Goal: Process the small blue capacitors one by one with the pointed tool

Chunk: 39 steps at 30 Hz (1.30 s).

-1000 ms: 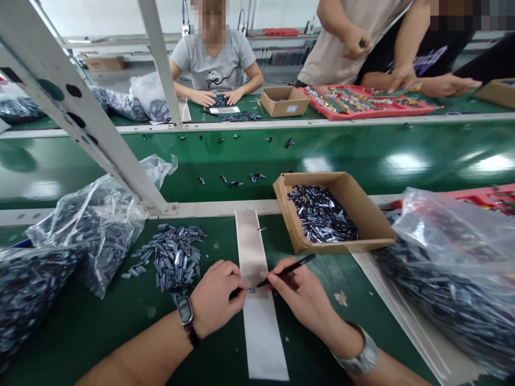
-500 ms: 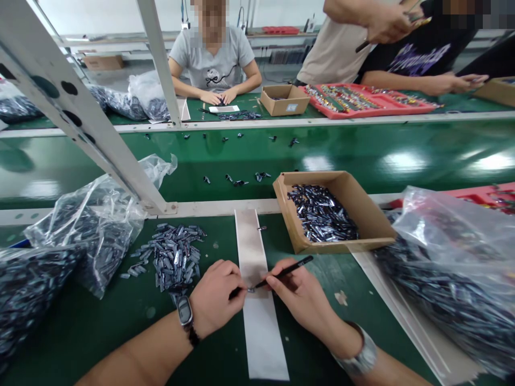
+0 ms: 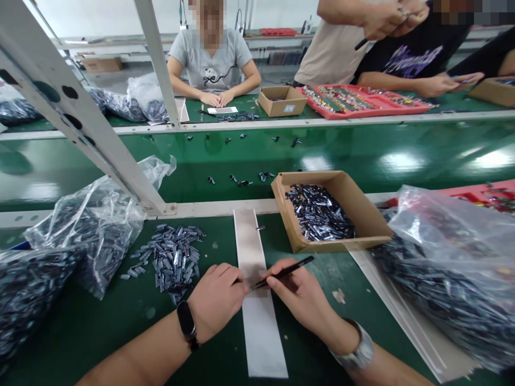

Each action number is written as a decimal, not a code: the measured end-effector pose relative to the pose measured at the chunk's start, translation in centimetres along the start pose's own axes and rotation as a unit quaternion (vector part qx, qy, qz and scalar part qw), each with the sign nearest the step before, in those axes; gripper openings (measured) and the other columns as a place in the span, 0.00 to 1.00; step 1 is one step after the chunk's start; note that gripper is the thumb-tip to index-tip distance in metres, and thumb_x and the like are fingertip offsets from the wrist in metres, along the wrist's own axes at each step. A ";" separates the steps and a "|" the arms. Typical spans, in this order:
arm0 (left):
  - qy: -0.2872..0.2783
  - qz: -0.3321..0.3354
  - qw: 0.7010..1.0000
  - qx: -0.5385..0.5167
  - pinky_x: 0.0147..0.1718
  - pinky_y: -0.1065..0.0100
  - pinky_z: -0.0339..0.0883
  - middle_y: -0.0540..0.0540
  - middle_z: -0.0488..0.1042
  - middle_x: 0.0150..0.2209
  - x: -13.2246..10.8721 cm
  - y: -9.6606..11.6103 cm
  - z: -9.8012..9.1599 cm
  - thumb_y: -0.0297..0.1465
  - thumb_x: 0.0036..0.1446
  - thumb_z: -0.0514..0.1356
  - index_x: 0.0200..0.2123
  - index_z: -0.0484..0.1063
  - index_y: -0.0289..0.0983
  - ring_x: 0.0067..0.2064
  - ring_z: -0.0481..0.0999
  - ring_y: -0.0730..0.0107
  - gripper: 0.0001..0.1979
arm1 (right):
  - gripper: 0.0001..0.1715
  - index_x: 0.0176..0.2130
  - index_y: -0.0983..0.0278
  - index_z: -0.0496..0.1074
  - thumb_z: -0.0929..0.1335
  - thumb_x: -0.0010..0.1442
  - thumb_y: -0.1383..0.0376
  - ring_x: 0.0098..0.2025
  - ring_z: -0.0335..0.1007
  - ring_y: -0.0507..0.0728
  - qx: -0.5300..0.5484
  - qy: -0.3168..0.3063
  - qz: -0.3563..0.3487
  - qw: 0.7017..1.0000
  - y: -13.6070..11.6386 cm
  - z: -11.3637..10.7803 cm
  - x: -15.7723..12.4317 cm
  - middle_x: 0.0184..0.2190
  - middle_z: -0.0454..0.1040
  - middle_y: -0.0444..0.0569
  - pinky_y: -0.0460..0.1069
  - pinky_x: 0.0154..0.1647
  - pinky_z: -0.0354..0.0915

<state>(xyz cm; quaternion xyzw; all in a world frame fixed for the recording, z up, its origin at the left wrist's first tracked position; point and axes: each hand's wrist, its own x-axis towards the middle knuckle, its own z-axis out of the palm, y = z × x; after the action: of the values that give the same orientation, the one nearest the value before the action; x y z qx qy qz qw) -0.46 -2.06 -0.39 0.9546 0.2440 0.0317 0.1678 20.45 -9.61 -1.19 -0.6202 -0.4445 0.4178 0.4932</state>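
Note:
My right hand (image 3: 300, 292) is closed around black tweezers (image 3: 290, 269), held like a pen with the tip pointing left and down. The tip meets the fingertips of my left hand (image 3: 220, 295), which are pinched together above a long pale strip (image 3: 263, 338). Whatever the left fingers hold is hidden or too small to make out. The strip lies lengthwise on the green table between both hands. Left of it, a loose pile of small dark metallic pieces (image 3: 177, 257) spreads beyond my left hand. One small piece (image 3: 260, 228) lies at the strip's right edge.
An open cardboard box (image 3: 370, 228) of dark shiny pieces stands back right. Plastic bags of pieces lie at the left (image 3: 96, 236) and right (image 3: 454, 268). A metal post (image 3: 80, 107) slants across the left. Beyond the green belt (image 3: 341, 155), several people work.
My left hand has turned slightly, and the dark piece visible at its fingers is now hidden. The tweezers stay nearly in place. Pieces on the belt have shifted slightly right.

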 end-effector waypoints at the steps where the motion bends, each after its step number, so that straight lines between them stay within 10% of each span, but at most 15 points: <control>1: -0.005 -0.005 1.000 0.007 0.45 0.62 0.70 0.48 0.78 0.42 0.0 0.1 -0.1 0.25 0.68 0.60 0.39 0.79 0.40 0.46 0.75 0.62 0.08 | 0.20 0.34 0.56 0.72 0.75 0.58 0.45 0.29 0.83 0.62 0.012 0.000 0.007 1.000 0.1 0.0 0.0 0.30 0.83 0.49 0.54 0.31 0.80; 11: 0.064 -0.031 0.993 -0.096 0.47 0.62 0.73 0.47 0.78 0.45 -0.3 -0.9 -1.1 0.24 0.62 0.60 0.43 0.78 0.41 0.46 0.78 0.62 0.10 | 0.20 0.33 0.58 0.73 0.76 0.59 0.46 0.26 0.83 0.60 -0.020 0.041 -0.059 0.997 0.0 -0.9 0.1 0.26 0.81 0.47 0.51 0.25 0.78; 19: 0.152 -0.241 0.950 0.128 0.49 0.49 0.72 0.40 0.78 0.50 -1.1 -5.7 -4.1 0.25 0.67 0.58 0.50 0.80 0.41 0.53 0.76 0.48 0.14 | 0.26 0.36 0.59 0.71 0.82 0.50 0.50 0.30 0.83 0.62 0.068 0.460 -0.233 0.854 -1.4 -5.5 1.7 0.29 0.81 0.47 0.64 0.39 0.81; 31: 0.090 -0.155 0.962 0.205 0.49 0.54 0.68 0.45 0.80 0.45 -1.4 -6.7 -3.7 0.25 0.70 0.58 0.43 0.80 0.40 0.50 0.76 0.55 0.10 | 0.08 0.39 0.57 0.73 0.76 0.62 0.63 0.36 0.87 0.59 0.023 0.196 -0.230 0.953 -0.1 -3.3 0.4 0.34 0.83 0.47 0.49 0.35 0.83; 39: 0.047 -0.133 0.968 0.209 0.49 0.53 0.72 0.40 0.81 0.46 -1.5 -7.4 -4.0 0.19 0.66 0.55 0.47 0.79 0.36 0.48 0.79 0.53 0.15 | 0.06 0.39 0.56 0.74 0.75 0.62 0.63 0.33 0.86 0.56 -0.015 0.151 -0.218 0.964 0.4 -2.8 0.5 0.34 0.85 0.46 0.46 0.34 0.82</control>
<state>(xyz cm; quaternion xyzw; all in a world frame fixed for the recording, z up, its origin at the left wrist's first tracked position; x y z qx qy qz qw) -5.72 4.60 0.91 0.9249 0.3776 0.0019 -0.0438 23.36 -9.82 -1.20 -0.5715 -0.4953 0.1952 0.6245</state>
